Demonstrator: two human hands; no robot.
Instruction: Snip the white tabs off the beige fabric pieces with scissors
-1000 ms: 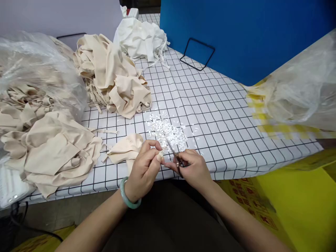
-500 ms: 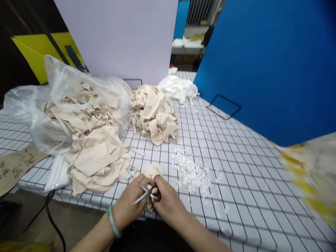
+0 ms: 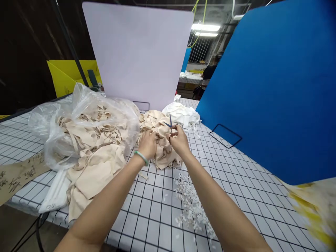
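A: Quick rundown of the person: what's being worn?

B: Not much, honestly. Both forearms are bare right up to the near edge of the shot, no sleeves, no gloves. The left hand (image 3: 148,143) has a pale green bangle (image 3: 141,158) at the wrist, smooth and rounded, jade-looking.

A: And the right hand (image 3: 179,140)?

B: Plain. No ring or watch that I can make out.

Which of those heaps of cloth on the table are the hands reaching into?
The middle beige heap, loose on the grid table before the white board. Left hand and right hand rest on it; the others are bagged, nearer, or white.
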